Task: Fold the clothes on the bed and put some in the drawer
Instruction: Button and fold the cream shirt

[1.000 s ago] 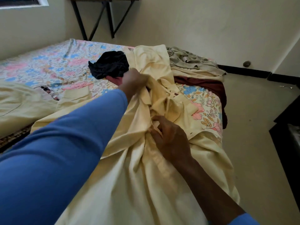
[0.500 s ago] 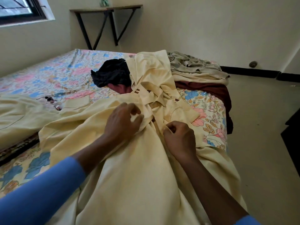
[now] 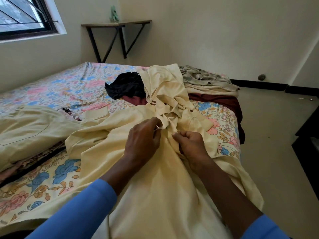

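Observation:
A large pale yellow garment (image 3: pixel 155 187) lies bunched over the near right part of the bed (image 3: pixel 51 87), which has a floral sheet. My left hand (image 3: pixel 143 137) pinches a fold of this garment near its crumpled middle. My right hand (image 3: pixel 189 144) grips the same cloth just to the right, fingers curled. A black garment (image 3: pixel 124 85) and a maroon one (image 3: pixel 215 99) lie farther back. A grey-beige crumpled garment (image 3: pixel 203 78) sits at the bed's far right corner. Another pale yellow garment (image 3: pixel 25 128) lies at the left.
A wall shelf on black brackets (image 3: pixel 117 25) with a small green figure (image 3: pixel 114 13) hangs behind the bed. A window (image 3: pixel 22 14) is at the upper left. Bare floor (image 3: pixel 269 135) runs along the bed's right side, with dark furniture (image 3: pixel 309 135) at the right edge.
My left hand drew back from the far end of the yellow garment to its middle, beside my right hand. The camera tilted up, showing more wall and window.

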`<state>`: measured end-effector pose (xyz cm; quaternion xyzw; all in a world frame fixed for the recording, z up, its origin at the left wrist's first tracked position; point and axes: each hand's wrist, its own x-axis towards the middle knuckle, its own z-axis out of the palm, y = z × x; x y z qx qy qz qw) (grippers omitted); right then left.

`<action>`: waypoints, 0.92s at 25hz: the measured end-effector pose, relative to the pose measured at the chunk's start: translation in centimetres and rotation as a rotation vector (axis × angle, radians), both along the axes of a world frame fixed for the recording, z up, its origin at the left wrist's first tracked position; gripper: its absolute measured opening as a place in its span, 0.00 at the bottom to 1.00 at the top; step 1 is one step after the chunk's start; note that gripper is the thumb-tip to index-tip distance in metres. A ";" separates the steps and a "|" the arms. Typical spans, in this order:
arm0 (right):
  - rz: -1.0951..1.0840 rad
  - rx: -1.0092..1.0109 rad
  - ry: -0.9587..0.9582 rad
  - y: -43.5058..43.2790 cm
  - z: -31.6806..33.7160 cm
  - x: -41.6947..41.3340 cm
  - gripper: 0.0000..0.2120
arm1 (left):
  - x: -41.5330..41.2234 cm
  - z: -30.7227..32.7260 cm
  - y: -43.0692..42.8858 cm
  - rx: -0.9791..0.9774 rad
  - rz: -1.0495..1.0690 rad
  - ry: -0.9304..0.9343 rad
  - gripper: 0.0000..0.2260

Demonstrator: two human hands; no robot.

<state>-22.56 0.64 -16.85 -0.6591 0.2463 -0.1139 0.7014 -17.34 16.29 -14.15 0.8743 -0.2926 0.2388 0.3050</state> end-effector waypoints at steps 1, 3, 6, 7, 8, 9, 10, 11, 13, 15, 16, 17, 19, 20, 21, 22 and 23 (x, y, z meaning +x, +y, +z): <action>0.021 0.136 -0.008 0.7 -0.1 -0.2 0.07 | -0.5 0.1 -0.4 -0.004 -0.030 0.064 0.07; 0.039 0.289 -0.027 1.5 -0.8 -0.3 0.05 | -0.8 -0.1 -1.1 -0.051 -0.063 0.288 0.06; 0.041 0.341 -0.052 1.4 -2.2 -0.1 0.12 | -0.3 -1.2 -1.5 -0.289 -0.057 0.629 0.03; 0.045 0.344 -0.059 1.2 -2.5 -0.2 0.13 | -0.1 -1.6 -1.5 -0.363 -0.045 0.720 0.02; 0.039 0.353 -0.061 1.1 -2.8 -0.2 0.12 | 0.1 -1.9 -1.5 -0.411 -0.025 0.785 0.02; 0.027 0.369 -0.057 1.0 -3.1 -0.2 0.11 | 0.2 -2.0 -1.5 -0.429 -0.006 0.821 0.03; 0.007 0.385 -0.050 0.9 -3.4 -0.1 0.10 | 0.4 -2.1 -1.4 -0.387 0.023 0.786 0.03; -0.017 0.398 -0.044 0.8 -3.4 0.0 0.09 | 0.6 -2.2 -1.4 -0.284 0.059 0.672 0.03; -0.047 0.400 -0.045 0.6 -3.4 0.2 0.08 | 0.3 -2.2 -1.6 -0.074 0.089 0.374 0.03; -0.050 0.341 -0.047 0.7 -3.4 0.2 0.08 | -0.3 -2.3 -2.1 -0.016 0.040 0.287 0.05; -0.057 0.293 -0.042 0.8 -3.4 0.1 0.07 | -0.5 -2.4 -2.4 -0.038 0.022 0.326 0.05; -0.070 0.254 -0.038 0.9 -3.5 0.0 0.07 | -0.5 -2.5 -2.7 -0.078 0.010 0.386 0.06; -0.096 0.241 -0.046 1.0 -3.7 0.0 0.06 | -0.1 -2.7 -2.7 -0.149 -0.017 0.489 0.07; -0.106 0.264 -0.052 1.0 -3.7 0.0 0.06 | 0.1 -2.9 -2.5 -0.173 -0.031 0.519 0.06; -0.116 0.296 -0.053 1.0 -3.7 0.0 0.06 | 0.2 -3.0 -2.3 -0.195 -0.041 0.546 0.06; -0.123 0.327 -0.051 1.0 -3.7 0.0 0.06 | 0.2 -3.0 -2.2 -0.213 -0.049 0.568 0.06; -0.127 0.347 -0.050 1.0 -3.6 0.1 0.06 | 0.2 -3.1 -2.1 -0.222 -0.054 0.582 0.06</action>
